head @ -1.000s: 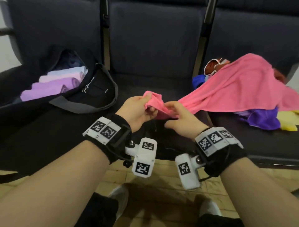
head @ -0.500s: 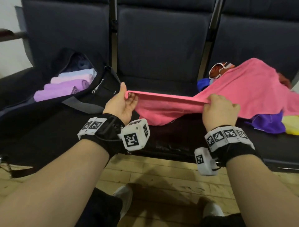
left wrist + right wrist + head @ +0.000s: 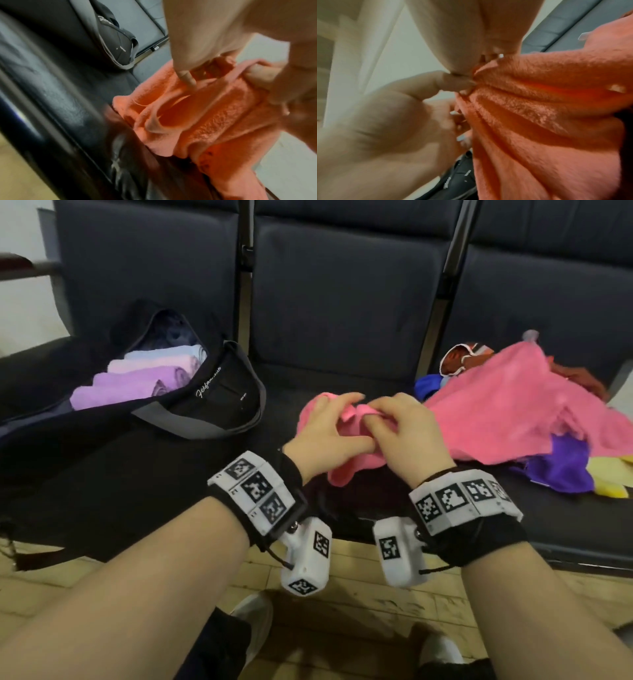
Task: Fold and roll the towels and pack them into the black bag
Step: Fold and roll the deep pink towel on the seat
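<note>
A pink towel [image 3: 507,412] spreads over the right seat, one end bunched on the middle seat. Both hands meet at that bunched end. My left hand [image 3: 329,429] holds the gathered folds with curled fingers, and the left wrist view shows those pink towel folds [image 3: 197,115] under its fingers. My right hand [image 3: 394,426] pinches the towel's edge between thumb and fingers, and the right wrist view shows the cloth [image 3: 539,108] gathered at that pinch. The open black bag [image 3: 191,409] lies on the left seat with several rolled purple and pink towels [image 3: 137,378] inside.
More cloths lie under and beside the pink towel on the right seat: a purple one [image 3: 561,467], a yellow one [image 3: 609,474], a blue one [image 3: 428,381] and a brown-and-white item [image 3: 462,357]. The bag's grey strap [image 3: 205,426] reaches toward the middle seat. Wooden floor and my shoes are below.
Half a second ago my hands held the towel's edge stretched wide apart. Now they have come together at the middle seat and the edge is bunched between them.
</note>
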`<state>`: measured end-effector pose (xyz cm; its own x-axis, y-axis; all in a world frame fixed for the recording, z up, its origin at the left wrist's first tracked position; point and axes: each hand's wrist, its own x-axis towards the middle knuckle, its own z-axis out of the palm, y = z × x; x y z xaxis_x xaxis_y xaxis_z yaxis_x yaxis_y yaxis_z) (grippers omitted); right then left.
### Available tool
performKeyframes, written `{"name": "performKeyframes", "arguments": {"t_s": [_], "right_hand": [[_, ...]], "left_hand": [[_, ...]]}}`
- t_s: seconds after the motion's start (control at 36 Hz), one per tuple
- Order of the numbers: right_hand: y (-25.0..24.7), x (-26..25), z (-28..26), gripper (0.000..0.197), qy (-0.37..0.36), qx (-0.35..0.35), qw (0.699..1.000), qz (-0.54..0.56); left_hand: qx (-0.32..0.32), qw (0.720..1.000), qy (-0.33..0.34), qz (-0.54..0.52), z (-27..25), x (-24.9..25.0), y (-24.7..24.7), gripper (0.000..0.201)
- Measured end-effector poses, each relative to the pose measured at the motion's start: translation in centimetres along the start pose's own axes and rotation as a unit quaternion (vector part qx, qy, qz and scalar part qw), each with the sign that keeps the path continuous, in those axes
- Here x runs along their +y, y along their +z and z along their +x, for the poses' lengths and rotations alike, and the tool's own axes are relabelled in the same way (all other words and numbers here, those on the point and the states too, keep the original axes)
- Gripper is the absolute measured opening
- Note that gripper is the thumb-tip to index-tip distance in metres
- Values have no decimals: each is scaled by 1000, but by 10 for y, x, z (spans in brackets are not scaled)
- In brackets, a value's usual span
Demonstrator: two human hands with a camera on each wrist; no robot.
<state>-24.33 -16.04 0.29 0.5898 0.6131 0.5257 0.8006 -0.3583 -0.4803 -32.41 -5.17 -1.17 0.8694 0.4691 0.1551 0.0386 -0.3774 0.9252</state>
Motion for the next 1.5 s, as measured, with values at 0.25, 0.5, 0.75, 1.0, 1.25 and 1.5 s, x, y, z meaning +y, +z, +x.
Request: {"name": "performKeyframes", "arguments": {"t_s": [0.25,0.5,0.75,1.0,1.25,1.5], "right_hand": [[-4,-6,-8,12,-21,26,999,37],[6,38,-33,22,109,-38,990,-84],[-14,89,-31,24,296,-40,923,-242],[-31,72,-23,45,219,-12,973,-66],[-14,13,-21,9,87,-87,992,36],[-27,42,-26,22,115,-46,990,-72]], "left_hand": [[64,996,68,-6,0,-4,-10,11],[151,973,28,-171,3,-5,-18,14],[191,947,11,-259,8,-2,-19,16],[245,960,-57,123,10,-18,-11,61],[-11,962,110,248,-16,-10,36,39],[81,976,98,175,1,-15,22,27]]}}
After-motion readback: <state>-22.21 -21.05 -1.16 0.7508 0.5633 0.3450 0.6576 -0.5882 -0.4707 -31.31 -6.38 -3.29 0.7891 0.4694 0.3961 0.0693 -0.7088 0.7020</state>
